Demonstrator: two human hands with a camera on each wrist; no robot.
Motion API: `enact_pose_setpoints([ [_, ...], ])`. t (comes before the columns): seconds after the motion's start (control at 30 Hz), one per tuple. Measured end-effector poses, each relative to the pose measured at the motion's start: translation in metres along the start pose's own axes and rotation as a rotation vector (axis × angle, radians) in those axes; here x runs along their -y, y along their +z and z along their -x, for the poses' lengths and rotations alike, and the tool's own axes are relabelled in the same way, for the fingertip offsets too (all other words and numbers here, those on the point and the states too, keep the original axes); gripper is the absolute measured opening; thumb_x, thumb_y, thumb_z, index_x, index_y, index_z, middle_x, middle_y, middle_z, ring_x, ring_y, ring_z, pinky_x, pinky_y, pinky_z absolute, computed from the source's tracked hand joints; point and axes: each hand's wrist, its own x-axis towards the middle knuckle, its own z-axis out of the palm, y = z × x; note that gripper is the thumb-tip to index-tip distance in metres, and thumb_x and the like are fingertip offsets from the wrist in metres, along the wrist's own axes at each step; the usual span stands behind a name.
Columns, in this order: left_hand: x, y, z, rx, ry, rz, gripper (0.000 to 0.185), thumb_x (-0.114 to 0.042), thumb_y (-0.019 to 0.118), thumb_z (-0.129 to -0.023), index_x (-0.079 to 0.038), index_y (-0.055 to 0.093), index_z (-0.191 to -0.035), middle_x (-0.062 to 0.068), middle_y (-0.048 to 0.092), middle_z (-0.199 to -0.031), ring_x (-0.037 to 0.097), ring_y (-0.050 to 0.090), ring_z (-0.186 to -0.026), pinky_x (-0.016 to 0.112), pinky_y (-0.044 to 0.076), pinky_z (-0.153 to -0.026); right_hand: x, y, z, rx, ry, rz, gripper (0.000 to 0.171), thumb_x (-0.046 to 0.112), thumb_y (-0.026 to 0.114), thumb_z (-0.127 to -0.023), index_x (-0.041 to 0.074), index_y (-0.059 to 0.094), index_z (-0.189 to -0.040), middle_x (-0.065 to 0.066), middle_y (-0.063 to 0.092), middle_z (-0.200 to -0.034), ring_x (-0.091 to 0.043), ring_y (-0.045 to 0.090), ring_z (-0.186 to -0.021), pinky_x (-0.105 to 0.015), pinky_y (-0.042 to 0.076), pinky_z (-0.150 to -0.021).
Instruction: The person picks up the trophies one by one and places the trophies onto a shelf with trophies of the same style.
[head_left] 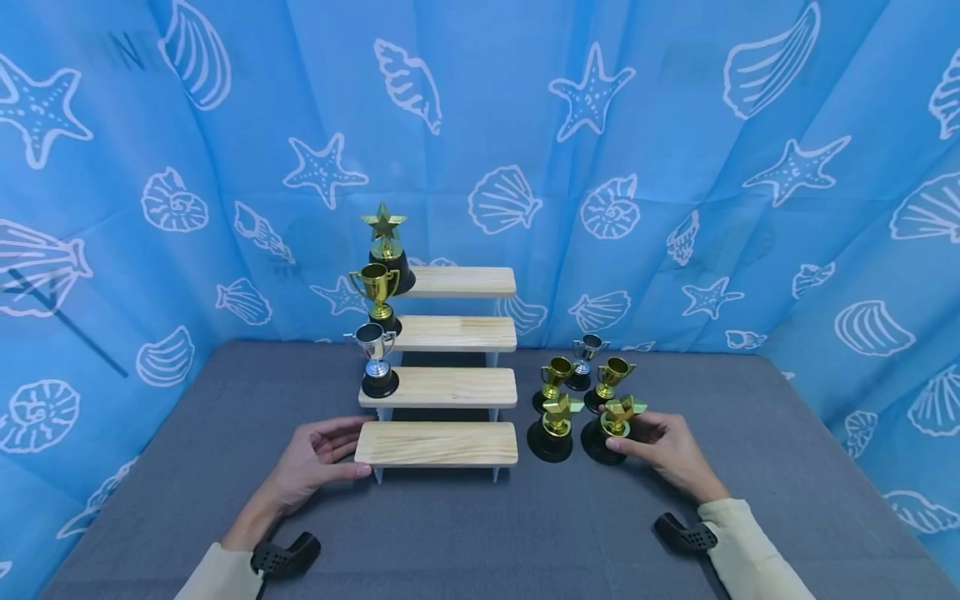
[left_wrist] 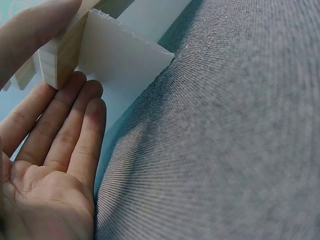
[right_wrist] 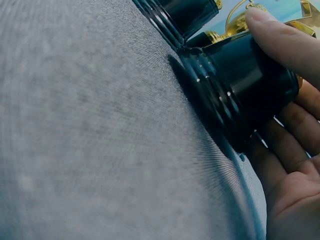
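A stepped display stand with pale wooden shelves (head_left: 437, 443) stands mid-table. My left hand (head_left: 318, 458) holds the left end of its lowest shelf, thumb at the front corner and fingers behind; the left wrist view shows the fingertips against the wooden board (left_wrist: 67, 62). To the right of the stand, my right hand (head_left: 663, 446) grips a gold star trophy (head_left: 617, 421) by its black base (right_wrist: 240, 80), thumb in front and fingers behind. Whether that base touches the cloth I cannot tell. Another star trophy (head_left: 557, 425) stands just left of it.
Behind the star trophies stand two gold cups (head_left: 557, 375) and a silver cup (head_left: 588, 354). At the left ends of the upper shelves are a star trophy (head_left: 386, 233), a gold cup (head_left: 377, 287) and a silver cup (head_left: 377, 354). A blue shell-print curtain (head_left: 480, 108) hangs behind the grey tabletop (head_left: 465, 542).
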Motion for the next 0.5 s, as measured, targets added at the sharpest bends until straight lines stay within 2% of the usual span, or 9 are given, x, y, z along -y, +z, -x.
enact_pose_setpoints([
  [0.1, 0.0, 0.0, 0.0005, 0.0, -0.006, 0.0, 0.069, 0.007, 0.079, -0.081, 0.019, 0.044, -0.139, 0.036, 0.05, -0.14, 0.011, 0.063, -0.118, 0.027, 0.052, -0.103, 0.0005, -0.0001, 0.0006, -0.003, 0.003, 0.0, 0.038, 0.013, 0.082, -0.086, -0.007, 0.071, -0.117, -0.024, 0.07, -0.116, -0.005, 0.067, -0.09, -0.024, 0.057, -0.065],
  [0.27, 0.0016, -0.0005, -0.0003, 0.0, -0.016, 0.003, 0.07, 0.007, 0.079, -0.08, 0.018, 0.044, -0.14, 0.035, 0.049, -0.141, 0.012, 0.063, -0.118, 0.028, 0.052, -0.103, 0.0029, -0.0023, 0.0013, -0.01, 0.01, 0.01, 0.041, 0.014, 0.082, -0.087, -0.007, 0.07, -0.12, -0.024, 0.07, -0.119, -0.003, 0.067, -0.096, -0.022, 0.06, -0.075],
  [0.5, 0.0023, -0.0015, -0.001, -0.015, -0.034, 0.003, 0.071, 0.007, 0.08, -0.079, 0.016, 0.045, -0.14, 0.034, 0.05, -0.142, 0.011, 0.063, -0.118, 0.028, 0.052, -0.103, 0.0091, -0.0048, 0.0008, -0.019, -0.005, 0.032, 0.043, 0.013, 0.082, -0.087, -0.007, 0.069, -0.122, -0.023, 0.07, -0.118, -0.005, 0.067, -0.095, -0.021, 0.059, -0.074],
])
